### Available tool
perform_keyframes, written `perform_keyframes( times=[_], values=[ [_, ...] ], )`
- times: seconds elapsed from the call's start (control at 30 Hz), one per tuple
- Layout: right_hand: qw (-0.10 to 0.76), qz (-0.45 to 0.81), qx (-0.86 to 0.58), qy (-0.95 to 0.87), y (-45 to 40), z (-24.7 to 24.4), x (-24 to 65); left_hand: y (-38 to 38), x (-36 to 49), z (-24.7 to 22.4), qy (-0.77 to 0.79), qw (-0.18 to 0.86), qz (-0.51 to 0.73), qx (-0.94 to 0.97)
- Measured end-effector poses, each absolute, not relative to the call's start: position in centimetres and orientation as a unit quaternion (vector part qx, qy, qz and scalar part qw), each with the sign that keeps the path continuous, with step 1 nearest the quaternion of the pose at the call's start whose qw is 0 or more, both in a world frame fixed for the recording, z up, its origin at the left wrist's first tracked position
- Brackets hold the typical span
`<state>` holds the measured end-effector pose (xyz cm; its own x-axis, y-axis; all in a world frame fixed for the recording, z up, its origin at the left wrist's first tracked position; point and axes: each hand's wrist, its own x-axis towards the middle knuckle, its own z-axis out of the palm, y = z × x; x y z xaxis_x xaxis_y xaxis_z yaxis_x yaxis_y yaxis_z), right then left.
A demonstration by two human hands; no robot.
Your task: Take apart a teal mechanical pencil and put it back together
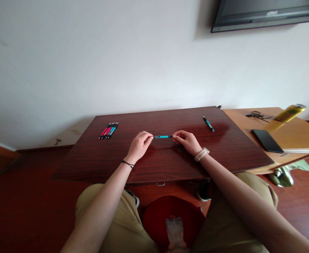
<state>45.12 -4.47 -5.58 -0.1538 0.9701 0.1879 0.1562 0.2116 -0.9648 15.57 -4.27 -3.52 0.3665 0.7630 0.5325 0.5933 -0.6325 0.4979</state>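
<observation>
A turquoise and black pen [162, 136] is held level above the dark wooden table [154, 165], pinched at both ends. My left hand [141, 142] grips its left end between thumb and fingertips. At the other end, my right hand [187, 141] closes on the tip in the same way. A row of pens [109, 130], some pink and some turquoise, lies side by side on the table's left. One more turquoise pen [208, 124] rests alone on the right, beyond my right hand.
A lighter wooden table [238, 117] adjoins on the right, with a black phone [267, 141], a coiled black cable [257, 115] and a yellow can [290, 113]. A white wall stands behind, with a television [267, 15] mounted on it. A red stool [154, 214] shows below.
</observation>
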Motion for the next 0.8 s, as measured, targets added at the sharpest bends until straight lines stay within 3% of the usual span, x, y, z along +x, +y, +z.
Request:
perform_keyframes(
  times=[0.8],
  values=[
    [0.464,0.434,-0.448,-0.629,-4.52,-5.48,45.16,-4.44,15.79,-3.53,0.417,0.127,0.374,0.819]
  ],
)
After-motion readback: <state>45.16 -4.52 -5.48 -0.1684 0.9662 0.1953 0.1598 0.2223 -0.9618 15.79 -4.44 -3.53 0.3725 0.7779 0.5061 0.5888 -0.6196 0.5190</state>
